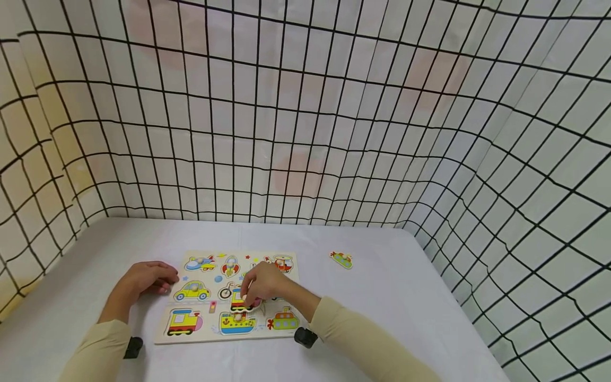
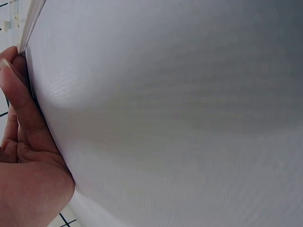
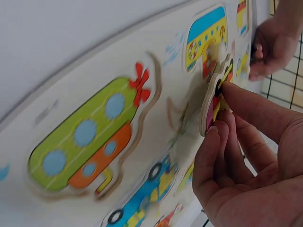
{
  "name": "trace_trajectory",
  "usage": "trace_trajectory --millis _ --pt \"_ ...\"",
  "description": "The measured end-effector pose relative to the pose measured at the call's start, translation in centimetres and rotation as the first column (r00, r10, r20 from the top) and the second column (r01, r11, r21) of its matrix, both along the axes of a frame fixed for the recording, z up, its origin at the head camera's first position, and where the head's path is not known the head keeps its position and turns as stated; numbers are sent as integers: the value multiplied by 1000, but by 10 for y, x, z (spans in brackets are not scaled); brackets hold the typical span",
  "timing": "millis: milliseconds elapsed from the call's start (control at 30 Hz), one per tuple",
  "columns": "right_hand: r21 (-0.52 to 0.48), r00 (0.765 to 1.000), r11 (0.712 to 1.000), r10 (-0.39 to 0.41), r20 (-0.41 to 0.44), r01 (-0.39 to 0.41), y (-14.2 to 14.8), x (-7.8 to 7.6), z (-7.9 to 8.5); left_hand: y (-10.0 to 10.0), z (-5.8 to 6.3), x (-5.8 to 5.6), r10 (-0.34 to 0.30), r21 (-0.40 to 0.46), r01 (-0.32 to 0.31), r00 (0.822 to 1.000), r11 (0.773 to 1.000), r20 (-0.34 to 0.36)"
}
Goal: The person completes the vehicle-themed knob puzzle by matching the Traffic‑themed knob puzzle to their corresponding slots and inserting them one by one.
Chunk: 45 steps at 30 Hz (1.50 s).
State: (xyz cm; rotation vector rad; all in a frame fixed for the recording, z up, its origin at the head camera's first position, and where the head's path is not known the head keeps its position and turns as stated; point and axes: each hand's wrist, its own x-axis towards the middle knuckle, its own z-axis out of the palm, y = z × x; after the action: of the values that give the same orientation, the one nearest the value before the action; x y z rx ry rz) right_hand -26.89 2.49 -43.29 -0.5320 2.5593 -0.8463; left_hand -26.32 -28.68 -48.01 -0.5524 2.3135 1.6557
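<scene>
My right hand (image 1: pixel 264 281) pinches a wooden train puzzle piece (image 3: pixel 217 101) between thumb and fingers. It holds the piece tilted, raised over the middle of the pegged puzzle board (image 1: pixel 210 335). Below it lies the ship piece (image 1: pixel 237 323) with its knob, in the front row. The train picture (image 1: pixel 183 322) is at the board's front left, the submarine picture (image 3: pixel 85 135) at its front right. My left hand (image 1: pixel 145 277) rests on the table with loosely bent fingers at the board's left edge. In the left wrist view its fingertips (image 2: pixel 10 71) are by that edge.
A loose green submarine piece (image 1: pixel 342 259) lies on the white table to the right of the board. Car (image 1: pixel 192 291), airplane (image 1: pixel 200 263) and rocket (image 1: pixel 230 267) are on the board. A black-grid net (image 1: pixel 296 127) stands around the table's back and sides.
</scene>
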Motion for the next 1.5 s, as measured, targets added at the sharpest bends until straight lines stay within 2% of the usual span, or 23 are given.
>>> trace_trajectory --millis 300,733,933,1100,1233,1500 --pt "-14 1000 1000 -5 29 5 -23 11 -1 3 -3 -1 1 3 -1 1000 1000 -5" --pt "2 999 1000 -8 39 8 -56 23 -4 0 0 0 -2 -4 1 1000 1000 -8" --pt "15 1000 1000 14 8 -14 -72 31 -8 -1 0 -1 5 3 -5 1000 1000 -11" --pt "-15 1000 1000 11 -6 -11 -80 37 -10 -1 -1 0 6 17 -6 1000 1000 -2" --pt "-30 1000 1000 8 -18 -9 -85 37 -12 0 1 0 -4 8 4 1000 1000 -8" --pt "3 999 1000 8 -31 -8 -97 40 -11 0 3 1 -18 2 18 1000 1000 -16"
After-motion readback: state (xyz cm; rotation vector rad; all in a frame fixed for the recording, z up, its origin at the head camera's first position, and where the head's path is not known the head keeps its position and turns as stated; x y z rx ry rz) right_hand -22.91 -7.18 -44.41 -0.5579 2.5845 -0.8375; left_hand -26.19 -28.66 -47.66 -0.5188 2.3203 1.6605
